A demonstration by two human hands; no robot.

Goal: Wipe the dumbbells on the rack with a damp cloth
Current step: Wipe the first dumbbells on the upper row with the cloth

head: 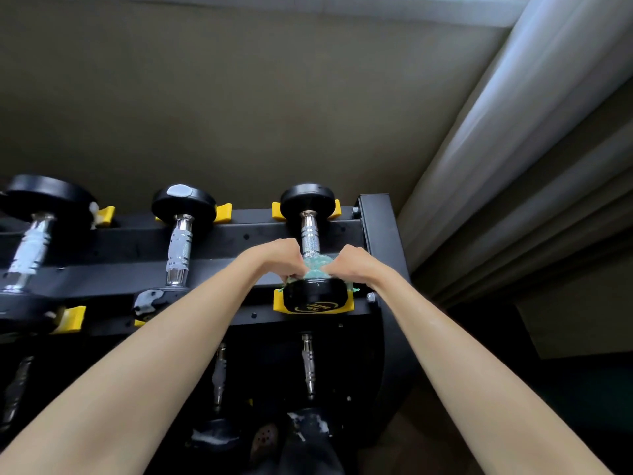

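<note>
At right end of rack (376, 228), top tier, rightmost dumbbell (310, 234) lay in yellow cradles (279, 305). Teal cloth (315, 269) was wrapped round near end of chrome handle, just behind front head. Left hand (281, 258) and right hand (349, 265) both gripped it, fingers curled, one each side. Two other dumbbells (180, 248) sat further left; pale curtain (513, 149) hung at right.

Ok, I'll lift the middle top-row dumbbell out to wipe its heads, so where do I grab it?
Take the middle dumbbell by its knurled handle, coming down from above. It lies across the two rack rails with the handle exposed between them, while yellow cradles hug its black heads.
</note>
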